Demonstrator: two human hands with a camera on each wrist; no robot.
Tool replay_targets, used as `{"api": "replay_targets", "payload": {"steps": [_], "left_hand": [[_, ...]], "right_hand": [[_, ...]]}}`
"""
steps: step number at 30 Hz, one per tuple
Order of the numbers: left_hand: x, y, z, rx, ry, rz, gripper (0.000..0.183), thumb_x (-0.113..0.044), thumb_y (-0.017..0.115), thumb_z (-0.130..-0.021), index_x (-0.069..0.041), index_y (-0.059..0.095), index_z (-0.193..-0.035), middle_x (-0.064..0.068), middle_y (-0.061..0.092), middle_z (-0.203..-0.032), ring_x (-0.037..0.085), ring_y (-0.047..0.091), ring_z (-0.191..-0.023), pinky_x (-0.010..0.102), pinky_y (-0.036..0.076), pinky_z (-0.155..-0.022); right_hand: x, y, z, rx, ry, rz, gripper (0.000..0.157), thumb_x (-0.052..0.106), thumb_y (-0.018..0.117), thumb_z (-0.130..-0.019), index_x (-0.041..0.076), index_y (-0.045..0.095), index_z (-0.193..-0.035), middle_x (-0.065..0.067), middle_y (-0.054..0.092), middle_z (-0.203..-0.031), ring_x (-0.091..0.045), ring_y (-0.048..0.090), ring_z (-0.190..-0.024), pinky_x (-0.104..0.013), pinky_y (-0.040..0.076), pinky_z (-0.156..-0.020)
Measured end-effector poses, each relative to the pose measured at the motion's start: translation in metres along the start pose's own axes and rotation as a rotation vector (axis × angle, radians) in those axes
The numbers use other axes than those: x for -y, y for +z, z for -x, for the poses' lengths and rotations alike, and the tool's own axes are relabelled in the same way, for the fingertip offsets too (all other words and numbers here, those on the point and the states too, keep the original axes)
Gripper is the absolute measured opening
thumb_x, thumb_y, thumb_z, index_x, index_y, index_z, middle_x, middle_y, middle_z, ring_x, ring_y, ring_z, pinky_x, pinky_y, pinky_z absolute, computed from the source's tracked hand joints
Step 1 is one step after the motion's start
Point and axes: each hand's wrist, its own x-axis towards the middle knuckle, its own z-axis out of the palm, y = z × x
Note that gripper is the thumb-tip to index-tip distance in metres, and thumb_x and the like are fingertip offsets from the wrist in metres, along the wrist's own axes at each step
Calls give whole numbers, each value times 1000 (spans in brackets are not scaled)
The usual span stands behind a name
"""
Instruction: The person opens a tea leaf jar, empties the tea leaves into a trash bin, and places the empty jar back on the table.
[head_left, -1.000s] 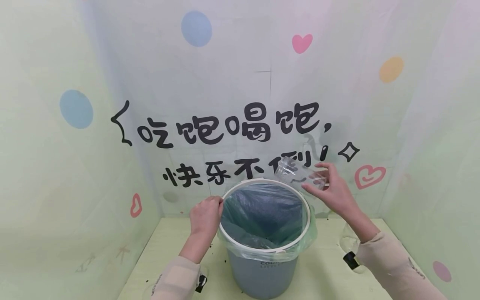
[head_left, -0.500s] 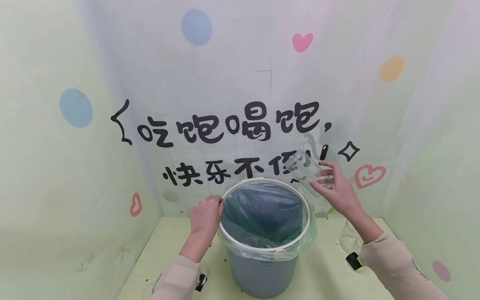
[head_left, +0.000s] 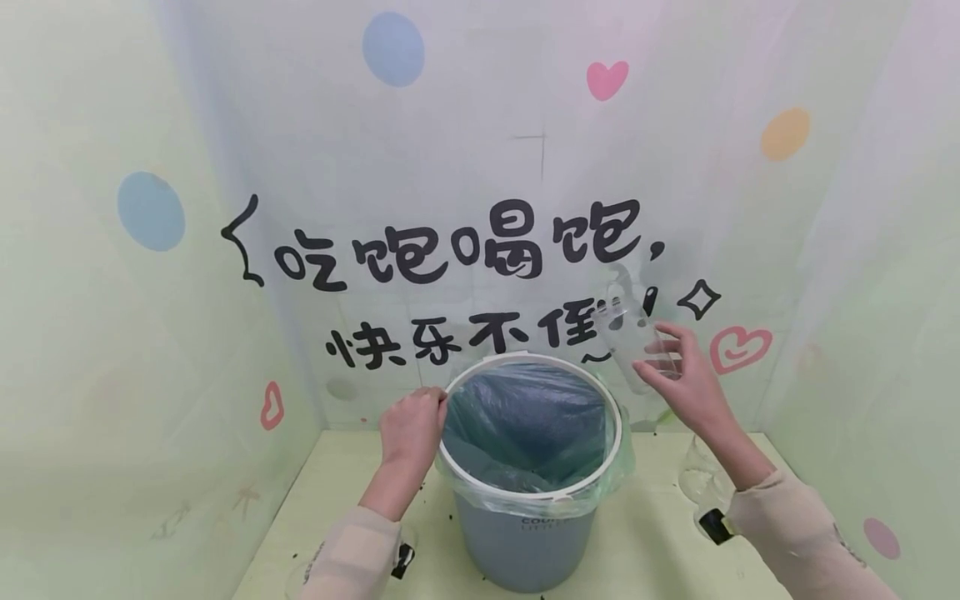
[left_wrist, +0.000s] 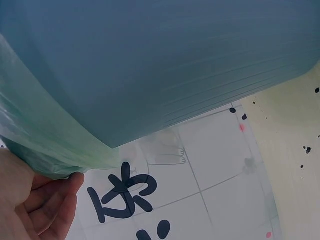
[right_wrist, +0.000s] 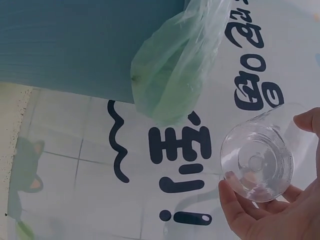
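Note:
A grey-blue trash can point(head_left: 525, 550) stands on the table in the head view, its white rim point(head_left: 617, 442) holding a green translucent bag point(head_left: 525, 417) folded over the edge. At the rim's left side, my left hand point(head_left: 411, 429) grips rim and bag; in the left wrist view its fingers point(left_wrist: 55, 202) curl under the bag's edge. My right hand point(head_left: 693, 387) holds a clear plastic jar point(head_left: 632, 342) tilted, up and to the right of the can. The right wrist view looks onto the jar's round base point(right_wrist: 256, 162), thumb and fingers around it. The can's bottom inside is hidden.
The pale table point(head_left: 660, 550) has small dark specks. A printed curtain point(head_left: 465, 125) with black characters, hearts and dots closes off the back and both sides. Black blocks point(head_left: 714, 527) sit by both sleeves. A bag knot point(right_wrist: 170, 75) hangs outside the can.
My right hand has drawn the jar to the right, away from the can's opening, and the jar has turned steeper. The left hand stays on the rim.

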Motion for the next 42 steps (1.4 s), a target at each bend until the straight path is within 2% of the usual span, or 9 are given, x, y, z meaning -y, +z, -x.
{"api": "replay_targets", "payload": {"steps": [8,26,32,42], "left_hand": [[-1,-1,-1,12,-2,-13,10,-22,71,-92,-13,76,-92,1,75,-81,21,69,-64,30,50,-48],[0,0,0,15,-11,-5,10,-22,71,-92,-14,77,-93,2,76,-83,22,71,-67,33,52,-50],[-1,0,0,18,-11,-5,11,-22,71,-93,-14,77,-92,2,75,-83,22,70,-67,33,52,-50],[-1,0,-1,16,-13,-2,11,-22,70,-93,-13,77,-93,3,76,-84,22,71,-67,32,52,-49]], "right_hand": [[-8,-1,3,-30,23,-14,72,25,63,-97,5,24,-154,-26,52,-129,-49,62,-115,-53,57,-92],[-37,5,13,-34,69,-6,71,26,61,-98,3,25,-154,-30,48,-131,-53,57,-120,-61,53,-93],[-49,9,18,-56,100,-23,71,22,63,-96,0,25,-153,-29,46,-132,-54,55,-123,-61,52,-95],[-70,21,29,-42,176,-26,75,26,64,-96,-3,23,-152,-28,43,-133,-53,53,-125,-59,54,-94]]}}
